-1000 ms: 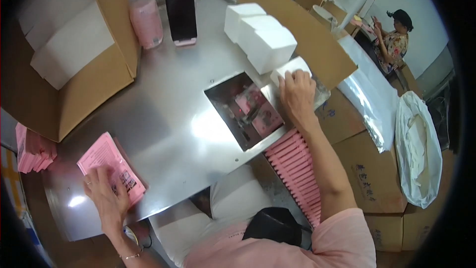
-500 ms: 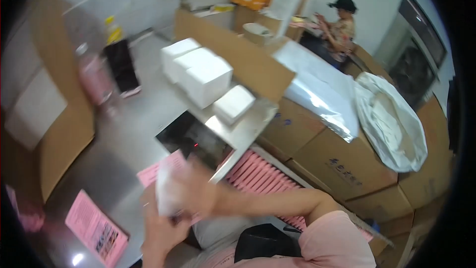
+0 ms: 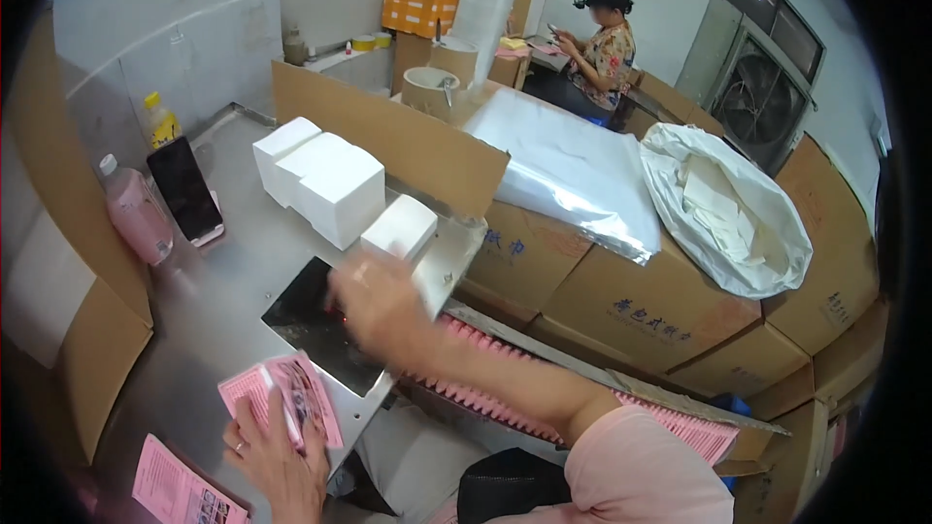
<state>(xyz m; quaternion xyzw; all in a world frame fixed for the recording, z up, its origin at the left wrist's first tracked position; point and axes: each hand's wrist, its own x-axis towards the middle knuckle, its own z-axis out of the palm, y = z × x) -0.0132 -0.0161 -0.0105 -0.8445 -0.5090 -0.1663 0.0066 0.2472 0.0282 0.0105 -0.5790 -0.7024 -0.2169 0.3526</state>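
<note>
My left hand [image 3: 277, 456], a ring on one finger, grips a pink printed packet [image 3: 309, 390] with a white edge showing, at the front of the steel table. Another pink printed packet [image 3: 180, 485] lies flat to its left. Smeared by motion, my right hand [image 3: 374, 306] is over the edge of a black panel [image 3: 311, 306] set on the table; its fingers cannot be made out. Just beyond that hand stands a small stack of white folded tissues [image 3: 400, 223], with larger white stacks [image 3: 330, 184] behind it to the left.
A bottle of pink liquid [image 3: 139, 209] and a propped phone [image 3: 183, 189] stand at the left, by a cardboard sheet [image 3: 116, 349]. Pink packets [image 3: 485, 349] fill a long box below the table's right edge. Cartons [image 3: 631, 320] carry plastic film and a white sack [image 3: 728, 213]. A co-worker [image 3: 607, 49] sits behind.
My right hand has left the packet and white tissue by my left hand and moved up toward the white stacks. The packet has stayed in my left hand. The view has shifted.
</note>
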